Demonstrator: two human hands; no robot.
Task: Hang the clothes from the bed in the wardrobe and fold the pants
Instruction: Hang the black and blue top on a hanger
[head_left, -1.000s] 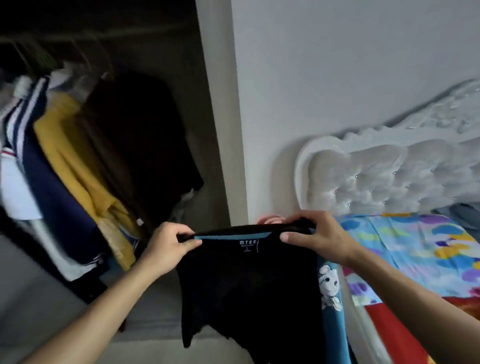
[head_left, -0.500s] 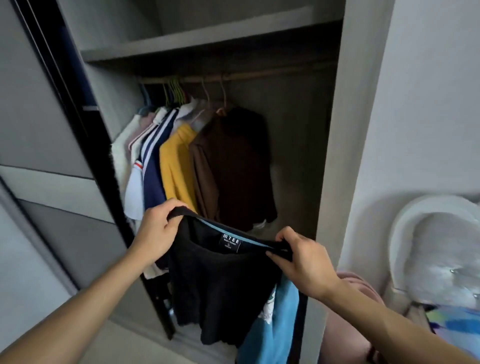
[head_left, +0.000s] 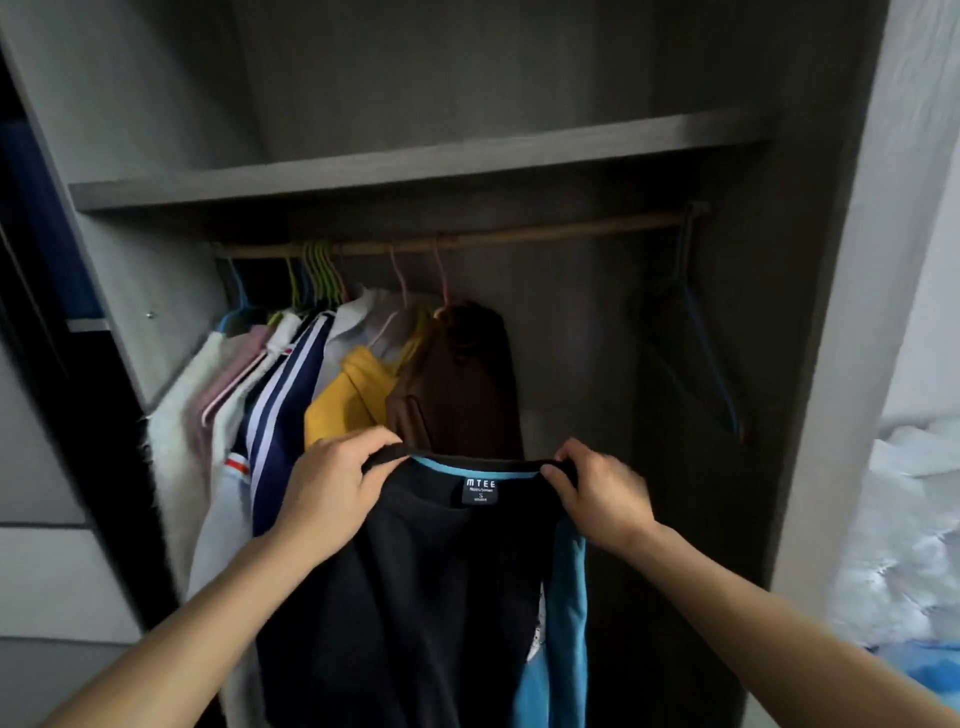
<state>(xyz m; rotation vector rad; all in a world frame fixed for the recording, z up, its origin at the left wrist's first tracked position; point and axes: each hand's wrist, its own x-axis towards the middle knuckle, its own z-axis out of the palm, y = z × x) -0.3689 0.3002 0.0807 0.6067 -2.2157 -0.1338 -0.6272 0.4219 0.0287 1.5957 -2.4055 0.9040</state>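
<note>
I hold a black T-shirt with a blue sleeve and a blue neck trim up in front of the open wardrobe. My left hand grips the collar at its left end, and my right hand pinches it at the right end. The neck label faces me. The shirt hangs straight down between my arms, below the wooden rail. An empty blue hanger hangs at the rail's right end.
Several garments hang at the rail's left half: white, pink, navy striped, yellow and a brown one. A shelf runs above the rail. The wardrobe's side panel stands on the right, with the white headboard beyond it.
The view has swung from the bed to face the wardrobe squarely. Both hands have carried the shirt up and level in front of the hanging clothes.
</note>
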